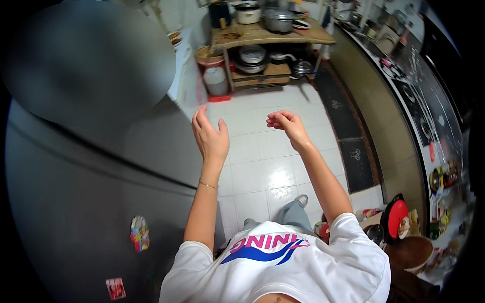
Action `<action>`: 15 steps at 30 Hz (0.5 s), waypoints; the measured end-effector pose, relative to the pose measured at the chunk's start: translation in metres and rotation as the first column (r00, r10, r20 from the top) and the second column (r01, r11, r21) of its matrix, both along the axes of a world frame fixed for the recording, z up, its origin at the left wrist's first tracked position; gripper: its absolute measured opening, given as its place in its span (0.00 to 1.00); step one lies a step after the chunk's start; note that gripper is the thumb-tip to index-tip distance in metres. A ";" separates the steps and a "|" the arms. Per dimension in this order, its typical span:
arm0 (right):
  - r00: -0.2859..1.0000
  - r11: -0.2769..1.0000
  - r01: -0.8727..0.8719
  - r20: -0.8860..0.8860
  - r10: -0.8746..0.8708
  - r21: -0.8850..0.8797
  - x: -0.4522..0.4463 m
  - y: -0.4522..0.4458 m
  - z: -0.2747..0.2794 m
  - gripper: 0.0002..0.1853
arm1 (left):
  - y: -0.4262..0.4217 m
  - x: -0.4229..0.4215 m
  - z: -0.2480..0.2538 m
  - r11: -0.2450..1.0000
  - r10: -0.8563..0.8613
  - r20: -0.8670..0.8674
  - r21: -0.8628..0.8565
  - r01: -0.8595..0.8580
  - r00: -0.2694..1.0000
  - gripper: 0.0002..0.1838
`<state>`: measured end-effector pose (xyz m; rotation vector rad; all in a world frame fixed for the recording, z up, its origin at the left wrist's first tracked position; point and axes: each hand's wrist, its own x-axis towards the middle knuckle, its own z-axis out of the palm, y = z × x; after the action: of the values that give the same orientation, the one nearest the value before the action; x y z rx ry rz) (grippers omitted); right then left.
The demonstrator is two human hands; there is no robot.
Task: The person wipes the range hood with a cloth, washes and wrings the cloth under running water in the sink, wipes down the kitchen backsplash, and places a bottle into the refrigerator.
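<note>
Both of my hands are raised in mid-air over the white tiled floor (pixel 262 151), and neither holds anything that I can see. My left hand (pixel 211 140) is open, with its thumb apart from the fingers; a thin bracelet (pixel 207 185) circles that wrist. Close on its left stands a large dark grey panel (pixel 101 202), which looks like a refrigerator door. Farther right, my right hand (pixel 291 127) has its fingers loosely bent and pointing left, with the thumb above them. It touches nothing.
A wooden table (pixel 273 36) with pots stands ahead, more cookware beneath it. Dark floor mats (pixel 336 106) run along the right-hand counter, which carries a gas stove (pixel 411 98). A red round lid or pan (pixel 396 218) is low right. A blurred round shape (pixel 88 63) blocks the upper left.
</note>
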<state>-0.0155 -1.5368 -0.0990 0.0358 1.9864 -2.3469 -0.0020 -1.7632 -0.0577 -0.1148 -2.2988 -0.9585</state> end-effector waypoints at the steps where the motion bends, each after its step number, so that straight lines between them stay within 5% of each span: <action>1: 0.999 0.999 0.040 -0.002 -0.040 0.011 0.001 0.022 0.001 0.14 | 0.024 -0.008 -0.002 0.998 -0.057 0.016 0.003 0.057 0.998 0.28; 15: 0.770 0.769 0.638 -0.031 -0.638 0.033 0.065 0.415 0.011 0.13 | 0.450 -0.087 -0.025 0.783 -0.618 -0.059 0.034 0.621 0.784 0.24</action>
<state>0.0499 -1.1216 -0.0878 0.8311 2.3011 -2.6587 -0.0895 -1.3129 -0.0825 -0.9157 -2.2185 -1.3126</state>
